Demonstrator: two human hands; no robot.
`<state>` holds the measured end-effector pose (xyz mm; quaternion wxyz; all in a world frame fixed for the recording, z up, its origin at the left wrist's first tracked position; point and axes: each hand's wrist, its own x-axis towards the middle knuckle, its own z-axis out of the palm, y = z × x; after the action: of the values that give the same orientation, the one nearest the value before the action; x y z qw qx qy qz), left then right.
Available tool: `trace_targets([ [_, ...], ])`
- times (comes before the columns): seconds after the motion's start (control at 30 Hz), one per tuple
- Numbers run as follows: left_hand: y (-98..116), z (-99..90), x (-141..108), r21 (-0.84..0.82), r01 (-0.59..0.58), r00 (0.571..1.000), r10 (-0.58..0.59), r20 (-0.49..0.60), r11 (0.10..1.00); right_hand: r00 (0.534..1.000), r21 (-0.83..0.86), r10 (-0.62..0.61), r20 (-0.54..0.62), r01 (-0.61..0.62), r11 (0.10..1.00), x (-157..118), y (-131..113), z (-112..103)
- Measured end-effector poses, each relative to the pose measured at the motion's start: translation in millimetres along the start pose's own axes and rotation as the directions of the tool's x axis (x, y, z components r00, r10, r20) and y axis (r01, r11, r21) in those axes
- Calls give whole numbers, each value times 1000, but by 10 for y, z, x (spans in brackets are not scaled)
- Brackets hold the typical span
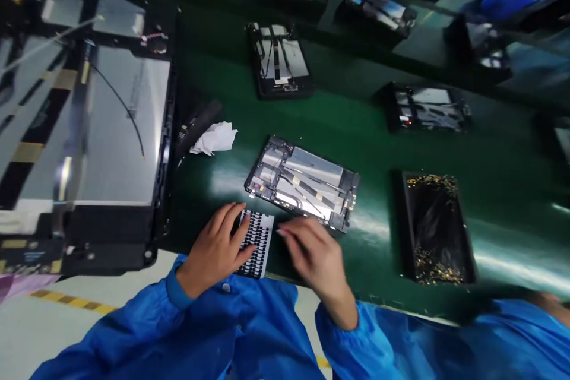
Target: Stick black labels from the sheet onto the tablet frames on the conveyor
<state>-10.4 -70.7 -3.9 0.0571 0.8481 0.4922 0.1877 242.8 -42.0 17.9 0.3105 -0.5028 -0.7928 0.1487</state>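
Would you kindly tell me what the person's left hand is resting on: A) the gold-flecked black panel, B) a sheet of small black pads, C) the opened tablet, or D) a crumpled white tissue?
B: the left hand lies over one side of the sheet of small black pads.

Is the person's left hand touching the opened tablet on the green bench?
No, the left hand rests on a sheet of black pads, just short of the opened tablet.
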Motion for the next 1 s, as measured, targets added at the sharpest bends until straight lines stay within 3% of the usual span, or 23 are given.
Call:
trace_targets([
  [0.07,-11,22,53,-10,-17,1000,17,4,1000,992,105,-80,94,70,992,20,-101,123],
  [0.23,19,33,128,11,-18,999,18,-46,1000,991,106,-62,119,49,993,70,-72,213],
  [0.5,45,47,254,-11,-148,989,148,23,989,943,-286,-98,318,194,938,55,-180,165],
  [0.73,84,88,231,-8,-117,993,117,27,993,982,-436,44,186,42,899,-38,-302,366],
  [0.87,78,61,251,20,-144,989,143,49,989,991,-256,14,136,22,966,-83,-244,416],
  [1.0,78,1,287,63,-134,989,130,64,989,997,-43,51,-50,-53,998,-27,-128,353],
])
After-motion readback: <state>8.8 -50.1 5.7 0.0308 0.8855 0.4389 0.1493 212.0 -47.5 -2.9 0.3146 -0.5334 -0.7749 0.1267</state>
